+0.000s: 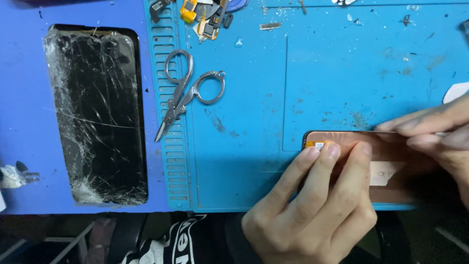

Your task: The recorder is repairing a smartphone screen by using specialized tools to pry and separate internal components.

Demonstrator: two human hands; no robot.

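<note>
Landmark: blue mat, ribbed strip down its left edge, stained and speckled with debris

Panel: copper-coloured flat rectangle, rounded corner, lying flat on the mat's lower right part, its near edge at the mat's front rim. A small yellow-and-white tag sits at its left end, a pale label nearer its middle.

Left hand: comes in from below the mat's front edge. Three fingers stretched out close together, tips pressed flat on the panel's left end, beside the tag. Holding nothing; it pins the panel down.

Right hand: enters from the mat's right side, over the panel's upper edge. Fingers drawn narrow, pinched together at the tips against that edge; what they pinch, if anything, cannot be told.

Scissors: small, metal, folding type, lying across the ribbed strip at the mat's upper left, blades pointing toward the front, well apart from both hands.

Cracked screen: black glass, heavily shattered, lying lengthwise just left of the mat on a darker blue surface.

Small parts: yellow and black bits with flex pieces, clustered at the mat's far edge above the scissors
</note>
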